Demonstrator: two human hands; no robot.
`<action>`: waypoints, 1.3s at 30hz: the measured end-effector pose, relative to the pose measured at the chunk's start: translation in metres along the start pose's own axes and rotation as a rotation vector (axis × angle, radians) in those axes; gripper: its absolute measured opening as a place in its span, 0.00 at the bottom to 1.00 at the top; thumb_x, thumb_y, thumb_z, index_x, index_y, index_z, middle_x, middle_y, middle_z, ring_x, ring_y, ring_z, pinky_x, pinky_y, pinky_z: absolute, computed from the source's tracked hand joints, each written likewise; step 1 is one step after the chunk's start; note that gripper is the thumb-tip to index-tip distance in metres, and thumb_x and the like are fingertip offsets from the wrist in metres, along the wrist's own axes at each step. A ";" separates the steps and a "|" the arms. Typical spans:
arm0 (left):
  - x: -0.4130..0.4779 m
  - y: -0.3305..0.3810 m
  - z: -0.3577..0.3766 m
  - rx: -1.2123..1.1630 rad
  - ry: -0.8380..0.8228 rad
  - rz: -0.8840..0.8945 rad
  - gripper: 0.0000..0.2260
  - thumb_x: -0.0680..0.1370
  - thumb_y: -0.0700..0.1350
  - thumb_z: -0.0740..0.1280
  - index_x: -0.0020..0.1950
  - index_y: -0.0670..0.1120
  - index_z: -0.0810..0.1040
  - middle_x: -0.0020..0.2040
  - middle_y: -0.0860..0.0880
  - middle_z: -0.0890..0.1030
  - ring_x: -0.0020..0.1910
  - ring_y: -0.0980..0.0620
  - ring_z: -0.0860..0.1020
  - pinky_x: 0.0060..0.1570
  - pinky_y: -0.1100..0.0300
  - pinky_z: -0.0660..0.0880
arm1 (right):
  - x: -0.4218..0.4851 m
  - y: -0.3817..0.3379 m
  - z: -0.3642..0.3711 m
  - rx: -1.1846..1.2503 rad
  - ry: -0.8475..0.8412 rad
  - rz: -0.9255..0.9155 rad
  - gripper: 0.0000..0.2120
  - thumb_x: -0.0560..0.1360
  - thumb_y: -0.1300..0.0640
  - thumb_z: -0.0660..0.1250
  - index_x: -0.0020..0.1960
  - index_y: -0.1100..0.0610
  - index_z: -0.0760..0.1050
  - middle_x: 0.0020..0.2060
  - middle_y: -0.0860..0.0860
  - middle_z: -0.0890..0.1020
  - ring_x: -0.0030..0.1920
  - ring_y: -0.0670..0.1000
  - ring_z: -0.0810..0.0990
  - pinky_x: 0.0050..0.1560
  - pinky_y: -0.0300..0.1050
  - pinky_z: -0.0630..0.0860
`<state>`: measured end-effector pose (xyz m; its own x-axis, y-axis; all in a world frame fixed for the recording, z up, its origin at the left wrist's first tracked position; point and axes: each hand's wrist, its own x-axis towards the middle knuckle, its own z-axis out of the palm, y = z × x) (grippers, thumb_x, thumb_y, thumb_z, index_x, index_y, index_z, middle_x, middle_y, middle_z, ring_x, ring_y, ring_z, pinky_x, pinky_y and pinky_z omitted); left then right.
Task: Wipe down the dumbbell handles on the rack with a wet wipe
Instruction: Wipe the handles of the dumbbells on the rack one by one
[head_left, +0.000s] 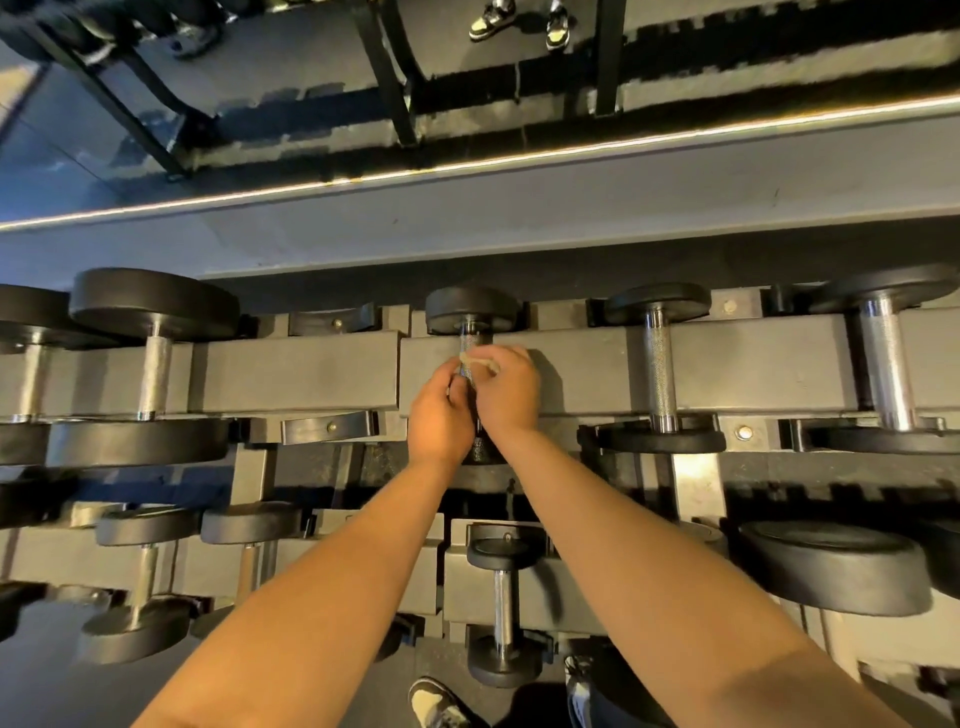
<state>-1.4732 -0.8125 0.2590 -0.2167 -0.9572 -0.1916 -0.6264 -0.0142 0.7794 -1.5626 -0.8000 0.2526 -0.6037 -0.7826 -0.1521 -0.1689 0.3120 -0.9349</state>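
At frame centre the left hand (440, 410) curled round the dumbbell handle (470, 344), close beside the right hand (511, 395), which pinched the wet wipe (482, 361) against it; the bunched wipe might snag on the knurling and skip patches

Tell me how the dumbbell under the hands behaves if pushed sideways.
The dumbbell probably would not roll: its heads seem seated in cradles of the rack. Its steel bar suggests heavy for its size; the knurling should resist slipping.

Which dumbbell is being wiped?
The middle dumbbell on the top row. The left hand grips its handle and the right hand pinches the wet wipe against it; nobody touches the others.
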 end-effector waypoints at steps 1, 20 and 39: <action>-0.001 -0.003 0.000 -0.008 -0.013 0.010 0.15 0.86 0.43 0.57 0.69 0.58 0.74 0.52 0.57 0.80 0.52 0.59 0.79 0.48 0.69 0.72 | -0.006 0.006 -0.002 -0.001 -0.014 0.016 0.10 0.78 0.65 0.66 0.54 0.55 0.84 0.54 0.51 0.79 0.52 0.47 0.78 0.47 0.24 0.67; -0.004 -0.001 0.003 0.007 0.044 -0.021 0.15 0.87 0.52 0.54 0.70 0.61 0.74 0.55 0.61 0.79 0.53 0.60 0.78 0.56 0.55 0.78 | 0.006 -0.005 0.007 0.073 0.077 0.022 0.12 0.80 0.64 0.64 0.58 0.55 0.83 0.57 0.50 0.79 0.54 0.43 0.75 0.51 0.23 0.68; -0.005 0.000 0.003 0.009 0.073 -0.085 0.14 0.86 0.54 0.53 0.67 0.65 0.73 0.55 0.58 0.82 0.52 0.57 0.80 0.53 0.50 0.80 | -0.018 0.010 -0.002 0.008 -0.016 0.063 0.08 0.77 0.64 0.68 0.51 0.55 0.84 0.49 0.49 0.80 0.48 0.45 0.79 0.54 0.42 0.79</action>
<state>-1.4742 -0.8075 0.2584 -0.1072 -0.9712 -0.2129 -0.6473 -0.0944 0.7563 -1.5553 -0.7814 0.2468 -0.6006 -0.7699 -0.2158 -0.1247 0.3568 -0.9258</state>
